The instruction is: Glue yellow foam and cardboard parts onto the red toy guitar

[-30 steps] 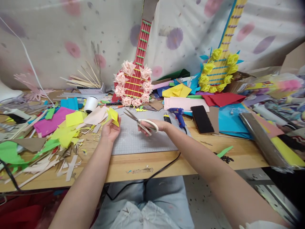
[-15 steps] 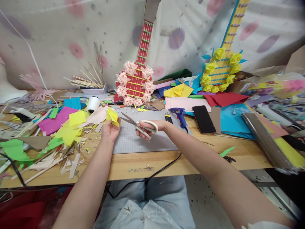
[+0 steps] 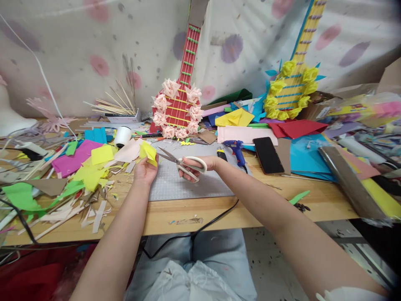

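Note:
My left hand (image 3: 145, 171) is closed on a folded piece of yellow paper (image 3: 148, 153), held up over the left side of the grey cutting mat (image 3: 188, 190). In my right hand (image 3: 191, 168) is a pair of scissors (image 3: 200, 164) with white handles, fingers through the loops. The blades are parted slightly and point left toward the yellow paper; whether the tips touch it I cannot tell. Behind the hands leans a red paper guitar (image 3: 178, 109) ringed with pale pink paper roses.
Coloured paper and scraps (image 3: 90, 173) cover the table's left. A blue glue gun (image 3: 235, 151), a phone (image 3: 268, 155) and blue sheets (image 3: 308, 159) lie to the right. A yellow guitar (image 3: 290, 92) leans at the back. A black cable (image 3: 216, 219) crosses the front edge.
Almost nothing differs. Both hands keep their hold on the yellow paper and the scissors, and the view has shifted very slightly.

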